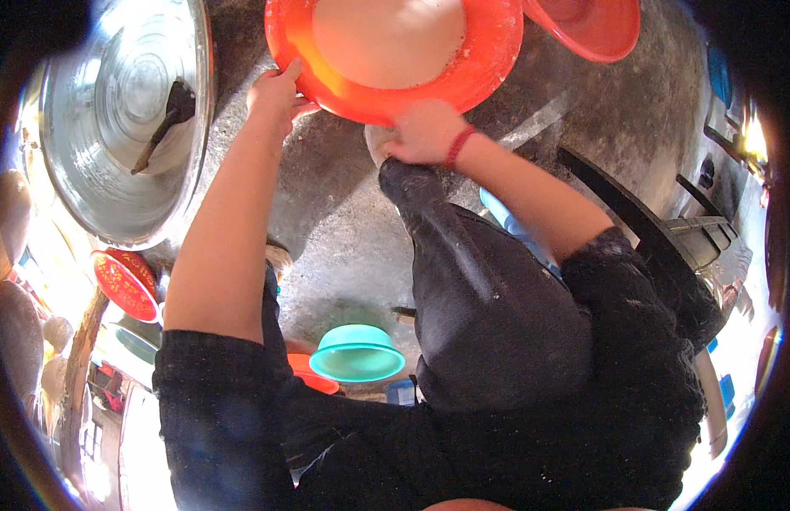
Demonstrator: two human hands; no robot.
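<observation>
A wide orange basin (497,51) with pale, milky liquid (390,38) in it stands at the top centre. My left hand (278,98) grips the basin's left rim, the thumb against its side and the other fingers partly beneath. At the near rim, my right hand (427,132), slightly blurred and wearing a red band at the wrist, overlaps the basin. Its curled fingertips meet the end of my dark trouser leg (488,298), just above the foot; what they hold is hidden.
A large round metal pan (80,145) with a dark scoop-like tool (169,119) in it is at the far left. Part of another red basin (595,30) shows far right. Nearer are a patterned red bowl (126,285) and a turquoise basin (357,353). Black curved furniture (633,213) is on the right.
</observation>
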